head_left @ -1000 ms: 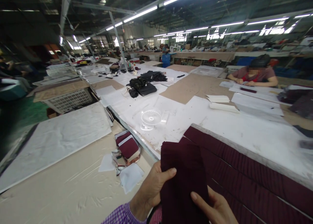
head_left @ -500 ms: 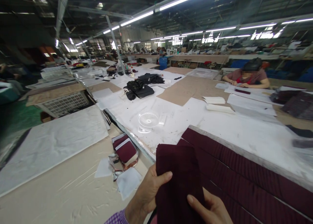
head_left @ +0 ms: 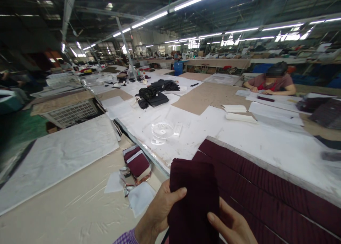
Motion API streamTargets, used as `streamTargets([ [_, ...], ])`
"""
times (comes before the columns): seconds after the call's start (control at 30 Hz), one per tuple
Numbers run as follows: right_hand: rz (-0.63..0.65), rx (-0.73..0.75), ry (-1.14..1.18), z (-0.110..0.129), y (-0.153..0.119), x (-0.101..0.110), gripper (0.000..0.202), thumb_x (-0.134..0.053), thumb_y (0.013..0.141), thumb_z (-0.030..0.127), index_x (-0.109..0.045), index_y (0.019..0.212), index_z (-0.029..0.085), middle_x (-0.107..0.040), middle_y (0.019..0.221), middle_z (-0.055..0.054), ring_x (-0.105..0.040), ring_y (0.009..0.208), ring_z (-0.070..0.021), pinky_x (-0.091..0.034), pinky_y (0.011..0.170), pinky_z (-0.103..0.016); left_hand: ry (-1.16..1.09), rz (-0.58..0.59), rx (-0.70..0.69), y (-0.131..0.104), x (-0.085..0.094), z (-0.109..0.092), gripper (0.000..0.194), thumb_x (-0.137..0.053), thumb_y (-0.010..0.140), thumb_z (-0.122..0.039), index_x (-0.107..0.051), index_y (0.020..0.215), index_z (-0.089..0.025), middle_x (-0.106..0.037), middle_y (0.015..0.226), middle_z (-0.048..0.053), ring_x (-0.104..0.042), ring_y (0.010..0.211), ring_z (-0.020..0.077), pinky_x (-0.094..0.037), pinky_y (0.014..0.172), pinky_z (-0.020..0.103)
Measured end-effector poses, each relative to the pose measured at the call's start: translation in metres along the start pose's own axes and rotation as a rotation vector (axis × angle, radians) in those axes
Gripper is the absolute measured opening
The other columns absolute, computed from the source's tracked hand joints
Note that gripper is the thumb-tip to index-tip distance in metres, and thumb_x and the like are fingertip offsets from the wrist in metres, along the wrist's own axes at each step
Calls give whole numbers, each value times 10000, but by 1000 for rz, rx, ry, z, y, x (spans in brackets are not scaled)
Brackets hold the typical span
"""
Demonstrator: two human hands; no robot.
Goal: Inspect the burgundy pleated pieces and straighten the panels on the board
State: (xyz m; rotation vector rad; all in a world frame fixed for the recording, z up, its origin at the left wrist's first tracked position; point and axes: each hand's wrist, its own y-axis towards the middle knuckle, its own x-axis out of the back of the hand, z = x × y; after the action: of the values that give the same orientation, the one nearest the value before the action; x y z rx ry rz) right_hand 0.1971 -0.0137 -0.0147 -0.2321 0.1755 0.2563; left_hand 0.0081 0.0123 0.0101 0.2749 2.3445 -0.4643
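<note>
A folded maroon cloth piece (head_left: 194,194) is held upright near the bottom centre. My left hand (head_left: 162,205) grips its left edge, thumb across the front. On the right edge my right hand (head_left: 231,221) pinches the same cloth, its thumb on the front and its fingers mostly behind. Rows of maroon fabric pieces (head_left: 255,180) lie overlapped on the table to the right, beyond and beside my right hand. A small bundle of maroon pieces (head_left: 137,163) rests on the beige surface to the left.
A white fan (head_left: 162,130) sits on the white-covered table (head_left: 183,144). Black garments (head_left: 157,94) lie farther back. At the far right a person (head_left: 275,81) leans over papers. A plastic crate (head_left: 70,114) stands at the left, and white scraps (head_left: 141,197) lie near my left hand.
My right hand has shifted slightly right and up along the cloth, and the cloth's right side now hangs straighter. My left hand keeps its grip. The view has moved very slightly.
</note>
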Motion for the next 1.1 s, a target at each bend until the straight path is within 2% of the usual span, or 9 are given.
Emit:
streamTargets([
  [0.1,-204,257,-45,0,5,11,378,-713,788,362,-620,1145,280,-536,1313,-69,-562,1116,-261,-489,917,-318,22,45,37,-2,3,1,324,-703,726,-149,-663,1046,-127,-721,988,126,-682,881,243,-533,821,356],
  [0.2,-293,318,-95,10,5,15,366,-734,767,369,-629,1112,309,-496,1348,-45,-543,1137,-241,-491,906,-272,30,91,89,-4,2,2,356,-701,731,-154,-663,1085,-137,-725,974,117,-686,863,231,-538,802,333],
  [0.3,-264,242,-75,25,1,10,416,-756,727,433,-642,1101,289,-542,1306,-67,-557,1114,-266,-513,862,-295,44,121,120,-7,0,3,362,-699,735,-157,-666,1096,-154,-730,959,103,-684,878,228,-533,812,327],
  [0.43,-227,148,3,36,-5,6,528,-766,683,516,-638,1122,253,-589,1250,-107,-564,1097,-291,-492,888,-350,71,150,141,-11,-2,2,354,-705,732,-159,-676,1085,-161,-732,953,97,-687,859,217,-531,799,312],
  [0.57,-149,100,71,30,-7,13,540,-765,692,505,-614,1149,261,-586,1252,-108,-546,1123,-278,-479,906,-342,104,182,155,-13,0,1,352,-708,733,-175,-679,1083,-151,-730,957,104,-688,845,212,-529,775,293],
  [0.67,-132,73,116,24,-9,17,508,-771,695,482,-613,1130,273,-635,1162,-87,-587,1048,-247,-498,857,-304,114,179,158,-14,0,2,343,-714,728,-187,-687,1067,-146,-732,946,106,-690,827,209,-528,756,281],
  [0.8,-109,47,224,20,-15,6,467,-784,683,466,-646,1076,255,-666,1093,-79,-606,1022,-263,-510,837,-323,98,137,120,-13,-5,3,338,-719,722,-186,-691,1057,-156,-732,944,104,-690,826,216,-532,755,298],
  [0.93,-154,-13,229,15,-19,-9,432,-777,695,459,-691,1055,236,-686,1082,-78,-611,1034,-283,-498,894,-366,47,75,33,-13,-13,3,336,-725,709,-169,-694,1044,-162,-732,940,98,-686,829,219,-530,788,329],
  [1.1,-217,-160,212,7,-19,-11,378,-771,708,457,-732,1000,221,-734,922,-59,-677,852,-261,-550,803,-344,27,91,-16,-14,-20,6,323,-708,720,-148,-689,1042,-143,-725,972,113,-682,861,230,-521,827,351],
])
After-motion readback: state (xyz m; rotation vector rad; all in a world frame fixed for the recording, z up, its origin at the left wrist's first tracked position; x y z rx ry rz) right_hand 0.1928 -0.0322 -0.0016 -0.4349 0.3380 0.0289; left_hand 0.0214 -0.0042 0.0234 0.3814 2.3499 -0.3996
